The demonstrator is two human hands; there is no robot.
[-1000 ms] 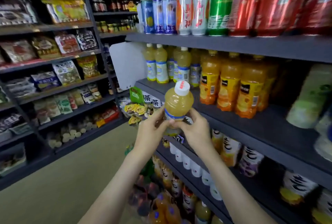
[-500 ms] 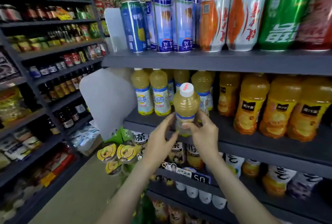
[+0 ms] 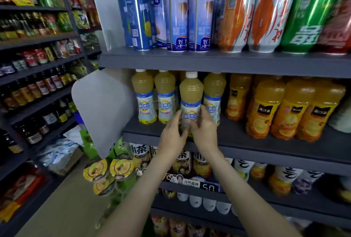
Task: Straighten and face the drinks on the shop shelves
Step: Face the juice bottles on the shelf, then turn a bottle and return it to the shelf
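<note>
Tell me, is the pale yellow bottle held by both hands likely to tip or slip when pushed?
The bottle is tall and narrow, so a push near its white cap would probably tip it. It looks full, so likely heavy for its size. Its glossy label may be somewhat slippery.

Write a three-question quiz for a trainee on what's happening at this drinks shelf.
1. True or false: the left hand and the right hand both grip the pale-yellow bottle.
2. Which stands on the upper shelf, right above that bottle? A) blue cans B) noodle cups C) soy sauce bottles
3. Fill in: the held bottle's cap is ___.
Key: 1 true; 2 A; 3 white.
</note>
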